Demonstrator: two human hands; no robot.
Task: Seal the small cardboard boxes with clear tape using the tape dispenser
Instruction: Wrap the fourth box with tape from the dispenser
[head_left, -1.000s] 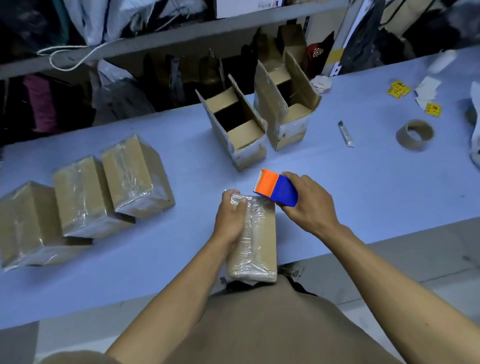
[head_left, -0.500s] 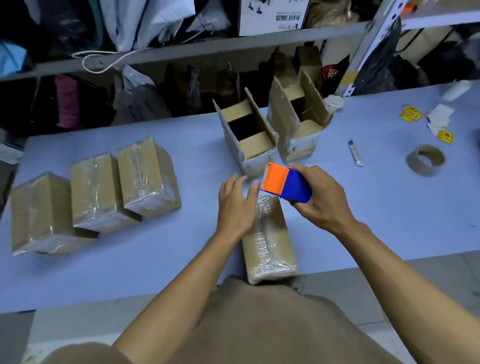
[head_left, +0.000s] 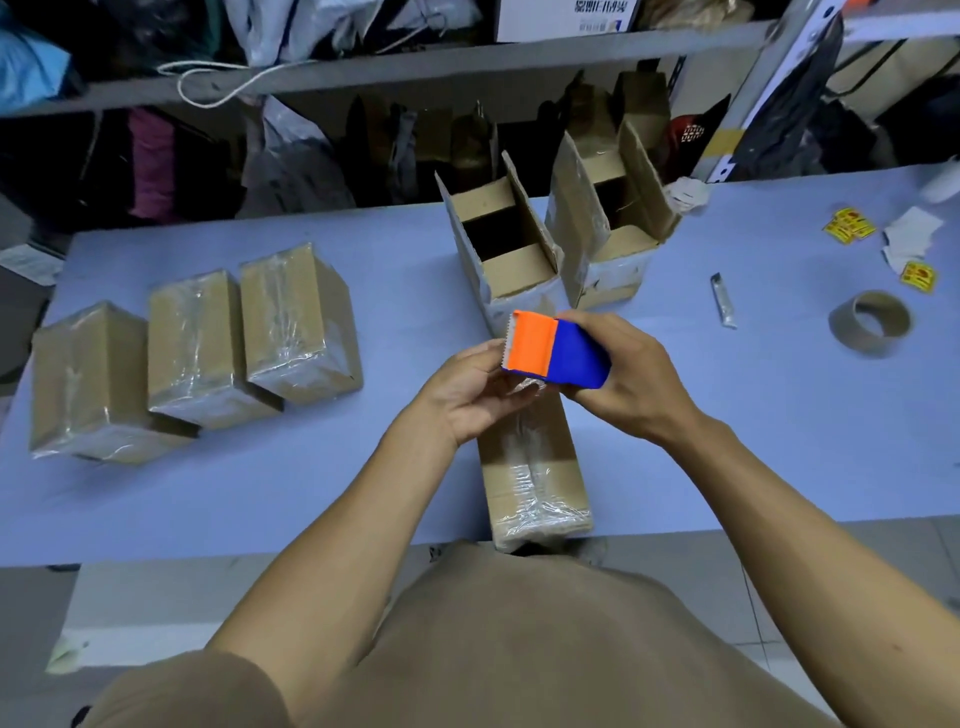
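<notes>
Tape dispenser (head_left: 555, 354): no legible label

An orange-and-blue tape dispenser (head_left: 555, 353) is hovering above a taped cardboard box (head_left: 532, 467) lying lengthwise at the table's near edge; three sealed boxes (head_left: 192, 353) are sitting side by side at left; two open boxes (head_left: 556, 244) are standing behind.

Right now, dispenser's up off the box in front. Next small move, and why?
Probably free the tape end and pull a fresh length. The right hand grips the tape dispenser above the box, and the left hand has its fingers at the crinkled tape under the orange cutter. The box already looks taped along its seam, while two open boxes behind it wait unsealed.
</notes>
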